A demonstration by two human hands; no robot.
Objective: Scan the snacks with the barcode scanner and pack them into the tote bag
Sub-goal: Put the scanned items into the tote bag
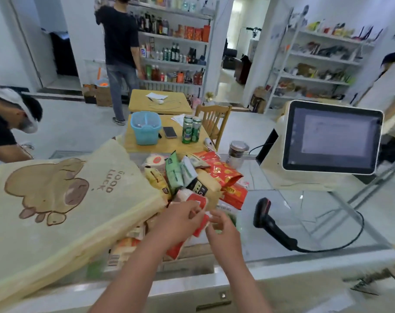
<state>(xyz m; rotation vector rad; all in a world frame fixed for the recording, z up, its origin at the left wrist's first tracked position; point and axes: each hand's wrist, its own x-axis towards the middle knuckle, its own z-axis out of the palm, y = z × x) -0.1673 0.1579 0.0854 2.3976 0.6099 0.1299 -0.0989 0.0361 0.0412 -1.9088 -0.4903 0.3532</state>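
Matt cloth tote bag (63, 199); glossy plastic snack packets (223, 177); glass counter (305, 211).

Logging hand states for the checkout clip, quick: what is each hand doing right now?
Left hand: grips the red-and-white snack packet.
Right hand: fingers at the packet's edge; blurred, grip cannot be told.

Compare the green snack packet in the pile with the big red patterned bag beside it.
Colour: the green plastic snack packet is mostly green; the red crinkled snack bag carries yellow-orange print.
Size: the green packet looks narrower, the red bag broader.
Pose: the green packet stands nearly upright; the red bag lies slanted.
Both sit in the snack pile on the glass counter.
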